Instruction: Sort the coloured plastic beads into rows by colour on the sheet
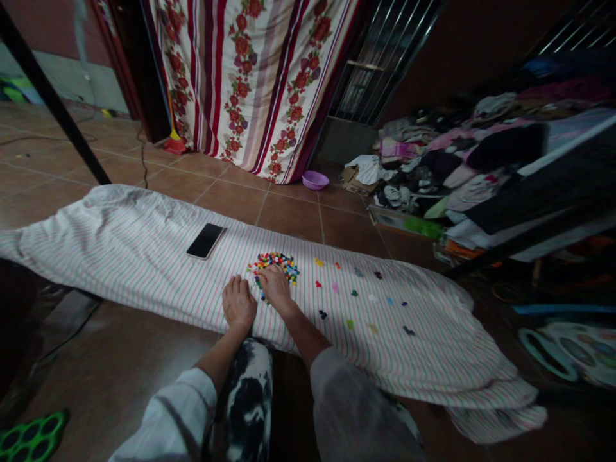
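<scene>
On a striped cloth in front of me lies a pile of small multicoloured beads. My right hand reaches into the near left part of this pile, with its fingers bent and pinched together; whatever they hold is too small to make out. Just left of the pile, my left hand rests palm down on the cloth, fingers stretched out and holding nothing. To the right, small groups sorted by colour are spread out, among them a yellow group, a dark green group and a lime group.
A smartphone with a dark screen lies left of the beads. Beyond the cloth, a purple basin stands on the tiled floor near a floral curtain. Heaped clothes fill the right side. A black bar slants down at left.
</scene>
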The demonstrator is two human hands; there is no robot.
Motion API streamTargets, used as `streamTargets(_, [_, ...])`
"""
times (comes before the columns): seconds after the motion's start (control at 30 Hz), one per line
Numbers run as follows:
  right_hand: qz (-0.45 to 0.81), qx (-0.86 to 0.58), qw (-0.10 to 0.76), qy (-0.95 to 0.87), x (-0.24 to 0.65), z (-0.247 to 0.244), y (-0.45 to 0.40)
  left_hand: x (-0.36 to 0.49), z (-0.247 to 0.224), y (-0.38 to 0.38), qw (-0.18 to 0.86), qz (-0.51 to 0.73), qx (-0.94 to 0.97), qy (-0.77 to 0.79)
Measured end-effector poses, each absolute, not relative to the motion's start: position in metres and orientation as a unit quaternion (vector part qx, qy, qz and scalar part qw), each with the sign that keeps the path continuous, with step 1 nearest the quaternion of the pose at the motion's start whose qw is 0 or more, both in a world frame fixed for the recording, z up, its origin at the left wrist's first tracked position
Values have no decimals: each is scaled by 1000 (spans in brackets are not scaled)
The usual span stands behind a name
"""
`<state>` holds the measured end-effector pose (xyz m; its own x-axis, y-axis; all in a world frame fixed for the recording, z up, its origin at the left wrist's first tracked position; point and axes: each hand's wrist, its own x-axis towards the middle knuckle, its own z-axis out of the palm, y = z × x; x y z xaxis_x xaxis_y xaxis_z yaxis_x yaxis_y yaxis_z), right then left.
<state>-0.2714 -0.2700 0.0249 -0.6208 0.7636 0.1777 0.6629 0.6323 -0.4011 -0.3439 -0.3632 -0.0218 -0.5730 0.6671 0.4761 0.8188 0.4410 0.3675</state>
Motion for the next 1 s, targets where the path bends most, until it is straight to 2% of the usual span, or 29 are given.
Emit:
streamTargets(0.27, [103,-434,65,-892,-294,42,-266,-342,-18,-363,125,-276,-448,-841])
streamTargets(0.63, [58,-429,24,-901,-314,40,-263,-341,-16,-364,118,-282,-447,-841])
streamTargets(0.8, [76,-431,66,-897,-313,34,-264,-342,-16,-363,105,-290,-445,-841])
streamTargets(1.0, [161,-432,196,-866,-302,27,-256,-341,-15,-364,98,-299,-444,-839])
